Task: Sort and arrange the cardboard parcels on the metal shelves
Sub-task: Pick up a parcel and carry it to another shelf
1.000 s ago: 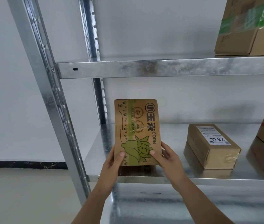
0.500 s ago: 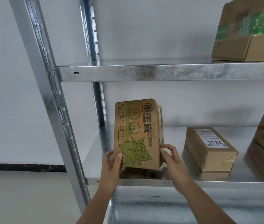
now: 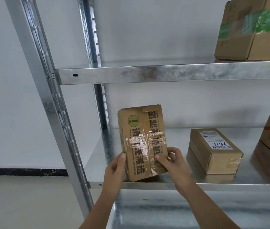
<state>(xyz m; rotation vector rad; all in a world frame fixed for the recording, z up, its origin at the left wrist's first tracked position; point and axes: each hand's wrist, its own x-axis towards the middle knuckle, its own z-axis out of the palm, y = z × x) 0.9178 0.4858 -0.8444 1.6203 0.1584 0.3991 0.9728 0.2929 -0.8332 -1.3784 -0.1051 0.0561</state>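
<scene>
Parcels are being set out on the metal shelves, and the one in hand is the taped corn parcel (image 3: 142, 142), standing on end at the front left corner of the middle shelf (image 3: 213, 185). Its lower edge seems to rest on or just above the shelf near the front lip; I cannot tell which. The left hand (image 3: 116, 169) holds its left side with the thumb across the front face, and the right hand (image 3: 172, 161) curls around its lower right corner, thumb pressed on the tape. So each grip pinches this parcel.

The step looks like turning and seating it. Next, I judge, it needs setting down square and sliding back from the lip, clear of the labelled parcel (image 3: 215, 151) lying well to its right.

Compared with the earlier frames, the parcel has been rotated: the printed corn face no longer shows, and the taped seam face with the green warning mark now looks outward. It also sits lower.
</scene>
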